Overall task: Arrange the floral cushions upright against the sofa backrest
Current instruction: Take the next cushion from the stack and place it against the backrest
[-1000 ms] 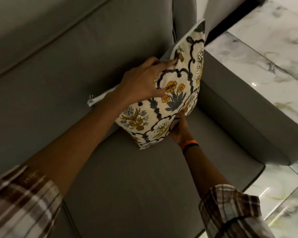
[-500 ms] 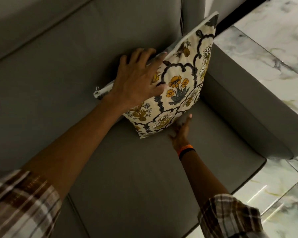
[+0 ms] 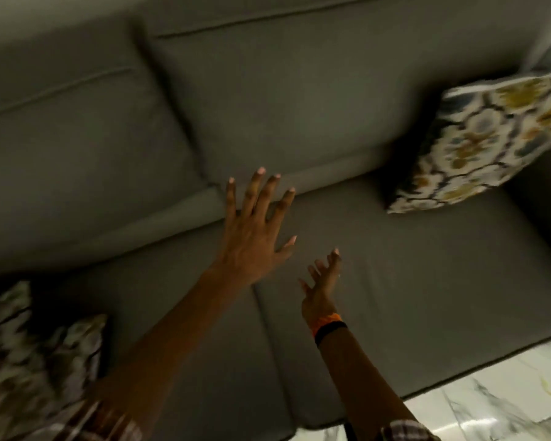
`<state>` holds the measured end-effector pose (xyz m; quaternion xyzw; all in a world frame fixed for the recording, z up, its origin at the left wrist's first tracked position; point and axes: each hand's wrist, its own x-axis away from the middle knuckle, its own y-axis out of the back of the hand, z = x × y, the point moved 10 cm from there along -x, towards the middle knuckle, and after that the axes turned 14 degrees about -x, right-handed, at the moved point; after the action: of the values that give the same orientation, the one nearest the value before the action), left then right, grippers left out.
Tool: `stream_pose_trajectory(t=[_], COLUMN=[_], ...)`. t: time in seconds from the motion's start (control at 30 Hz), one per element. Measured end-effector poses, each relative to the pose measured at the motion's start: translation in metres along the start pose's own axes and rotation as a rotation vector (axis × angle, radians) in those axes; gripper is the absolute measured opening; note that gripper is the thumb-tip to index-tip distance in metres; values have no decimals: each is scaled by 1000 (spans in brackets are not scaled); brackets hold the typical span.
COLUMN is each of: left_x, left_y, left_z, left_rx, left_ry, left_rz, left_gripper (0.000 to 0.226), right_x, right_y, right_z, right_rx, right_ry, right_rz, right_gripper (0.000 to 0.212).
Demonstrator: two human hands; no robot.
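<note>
While one floral cushion (image 3: 477,144) leans propped at the sofa's right end, we hold both hands empty over the seat.

Our left hand (image 3: 255,230) and right hand (image 3: 322,288) spread loose, gripping nothing, probably heading for the second patterned cushion (image 3: 35,354) lying blurred at lower left. Soft grey fabric covers the backrest (image 3: 268,100); the plump square pillow rests tilted against it near the armrest.

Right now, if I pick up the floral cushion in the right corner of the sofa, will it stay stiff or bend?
The floral cushion looks plump with soft, rounded edges, so it will probably bend and squash under the fingers. It is likely light for its size. It stands tilted against the backrest, so a push may tip it over.
</note>
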<state>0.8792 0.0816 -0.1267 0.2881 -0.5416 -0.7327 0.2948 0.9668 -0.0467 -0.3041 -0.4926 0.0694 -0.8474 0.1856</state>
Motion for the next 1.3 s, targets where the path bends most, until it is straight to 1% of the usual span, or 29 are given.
stream_pose_trajectory(t=[0.17,0.3,0.43,0.5,0.53,0.57,0.67,0.7,0.73,0.77,0.8,0.83,0.87,0.9,0.93,0.97,1.0,1.03,1.1,1.17,1.23,1.3], left_x=[166,294,402,458,490,522,613,641,666,688,704,715,717,710,701,685,662,643,584,528,472,426], left_y=[-50,-90,-112,-121,-127,-131,-142,-147,-155,-162,-170,-181,-184,-180,-175,-166,-152,-149,-133,-130,-132,-145], left_z=[170,297,395,437,455,469,482,477,472,464,458,453,452,454,460,465,469,468,460,445,414,371], left_rx=[-38,-28,25,74,115,171,429,551,677,809,934,1028,1086,1099,1092,1070,1058,1060,1091,1089,1134,1182], left_ry=[143,321,537,681,776,889,1310,1471,1624,1755,1851,1906,1909,1894,1850,1798,1735,1690,1540,1383,1227,1160], left_rz=[160,317,382,402,431,450,455,435,394,344,284,236,213,197,175,153,138,150,169,191,194,247], left_gripper=[81,82,78,77,76,77,94,104,117,129,136,136,132,126,119,114,112,111,107,101,93,101], right_x=[95,155,208,230,238,242,234,229,225,224,232,243,250,259,265,267,265,262,248,234,216,191], right_y=[-62,-94,-121,-133,-141,-149,-154,-152,-150,-148,-151,-156,-159,-162,-164,-162,-156,-150,-135,-120,-103,-89], right_z=[-177,-316,-418,-449,-463,-476,-511,-519,-524,-524,-518,-512,-506,-499,-490,-481,-470,-453,-419,-388,-342,-287], right_rx=[164,322,465,568,621,689,847,876,904,923,938,930,912,891,852,811,781,752,694,679,707,722], right_ry=[-106,-211,-276,-247,-212,-181,-177,-200,-217,-234,-226,-228,-232,-234,-226,-219,-202,-172,-150,-167,-134,-63], right_rz=[108,165,289,330,371,429,573,601,624,631,620,621,646,671,689,691,674,641,599,605,608,590], right_gripper=[57,57,52,49,50,58,113,122,124,120,114,104,92,74,56,44,42,45,56,67,65,69])
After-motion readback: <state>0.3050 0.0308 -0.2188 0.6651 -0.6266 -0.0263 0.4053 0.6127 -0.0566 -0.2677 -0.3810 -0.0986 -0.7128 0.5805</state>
